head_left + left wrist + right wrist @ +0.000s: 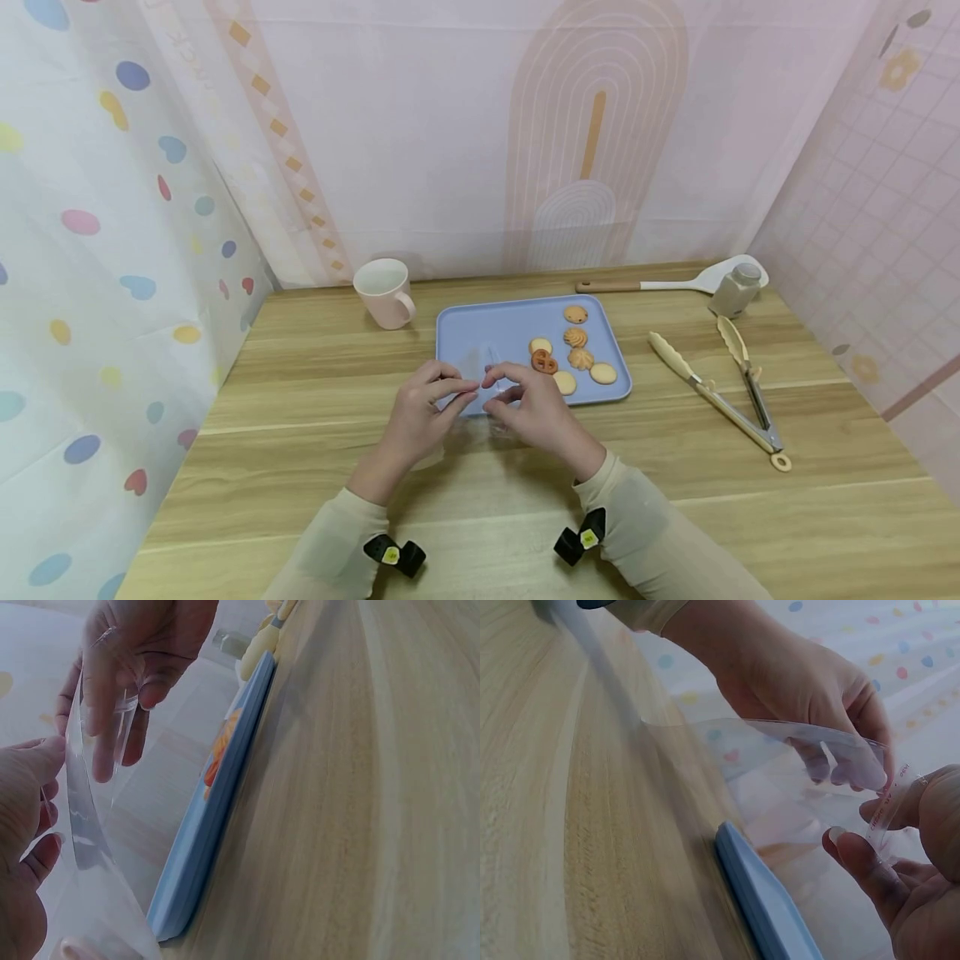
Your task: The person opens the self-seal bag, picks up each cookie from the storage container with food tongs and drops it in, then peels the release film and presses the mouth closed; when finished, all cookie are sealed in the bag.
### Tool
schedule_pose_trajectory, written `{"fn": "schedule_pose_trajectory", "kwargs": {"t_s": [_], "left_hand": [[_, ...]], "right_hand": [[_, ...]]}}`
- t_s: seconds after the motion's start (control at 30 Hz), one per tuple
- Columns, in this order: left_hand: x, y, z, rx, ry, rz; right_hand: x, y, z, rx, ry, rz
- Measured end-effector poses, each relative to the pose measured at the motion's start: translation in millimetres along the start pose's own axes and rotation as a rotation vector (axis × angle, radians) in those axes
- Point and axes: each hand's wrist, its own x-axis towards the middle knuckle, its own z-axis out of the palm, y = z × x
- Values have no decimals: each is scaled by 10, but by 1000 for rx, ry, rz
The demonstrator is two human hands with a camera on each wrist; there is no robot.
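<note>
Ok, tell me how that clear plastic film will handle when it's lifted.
The clear plastic film is probably very light, since it looks thin and see-through. It will likely flex and flop, as its edge already bows in a curve. Its glossy sheen suggests it might feel slippery.

I see bare pale wood-grain counter [315, 400] left of the blue rectangular plastic tray [498, 321], with room to pass until the pale pink mug [381, 292], whose handle juts trayward and narrows that gap. The person's left grip [422, 412] and right grip [536, 408] block the tray's near side, with clear thin plastic [86, 810] between them. The tray's far left is reachable from above; golden-brown cookies [581, 358] crowd its right. Beyond runs a lane to splayed cream-tipped metal tongs [733, 412]; a grey-capped translucent jar [735, 290] and brown-handled white spatula [667, 285] obstruct the back right.
</note>
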Motion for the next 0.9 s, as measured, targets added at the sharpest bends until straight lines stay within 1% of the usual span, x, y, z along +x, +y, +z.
{"fn": "schedule_pose_trajectory", "kwargs": {"t_s": [0.17,0.3,0.37,0.4,0.47,0.57,0.73,0.8,0.9], "left_hand": [[-9,42,10,-45,13,-44],[-52,58,23,-47,19,-24],[-91,59,25,-38,40,-14],[-113,60,26,-36,56,-11],[-157,64,25,-38,83,-22],[-210,79,29,-36,103,-45],[-291,88,58,-28,97,-98],[-323,81,68,-34,99,-121],[-359,58,78,-28,97,-149]], "right_hand": [[-3,25,13,-82,2,-19],[5,46,19,-121,54,18],[2,55,15,-133,75,44],[-2,57,11,-128,75,61],[-5,61,2,-116,64,68],[-3,81,-1,-74,32,45],[-5,140,-1,50,-33,0],[-11,166,-4,82,-45,-5],[-16,192,-12,101,-55,-10]]}}
